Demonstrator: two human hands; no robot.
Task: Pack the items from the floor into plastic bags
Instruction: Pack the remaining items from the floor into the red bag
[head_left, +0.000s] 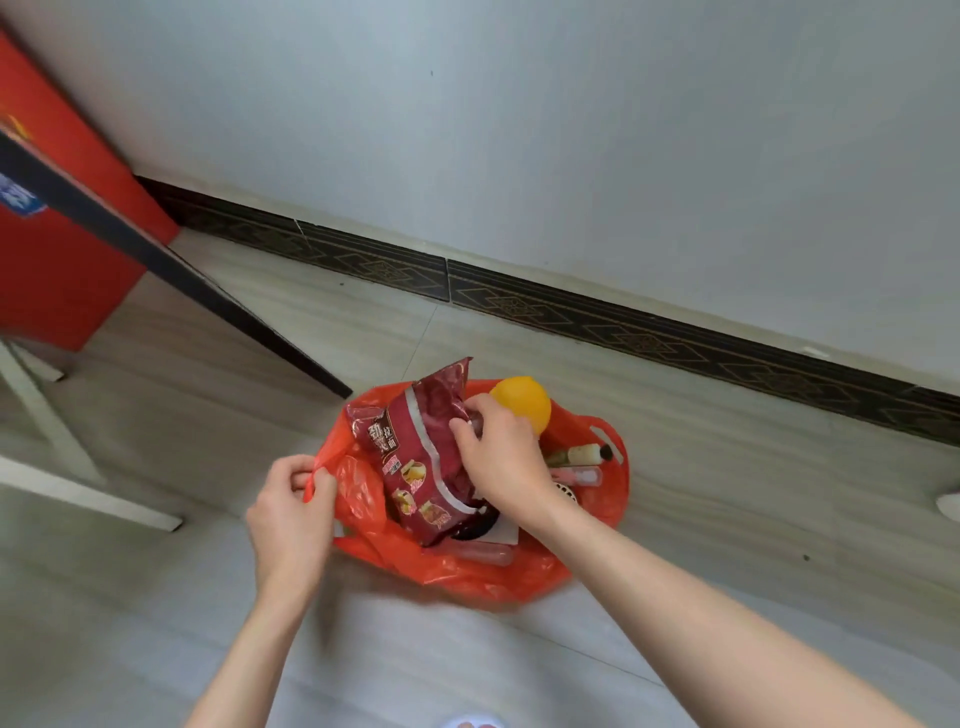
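Two hands work at one red plastic bag (498, 577) sitting on the floor near the wall. Left hand (291, 514) pinches the bag's left rim and lifts it; right hand (501, 457) is curled round the upper edge of a dark red snack packet (421, 457), which stands tilted, lower end inside the bag, top well above the rim.

Risks, judged:
- Packet is tall and leaning; if released now it may tip over the rim and onto the floor.
- Only one side of the thin film is held, so the far side may sag and the mouth close.
- Orange ball (522, 402) sits high at the far rim, touching the right hand; a nudge may roll it out.
- Small tubes (579, 457) lie loose in the bag and could shift underneath.

Surroundings: pale wood-look floor (727, 493), white wall (519, 130), dark patterned skirting (571, 312), red cabinet (57, 249) at left, white frame leg (47, 415) beside it.
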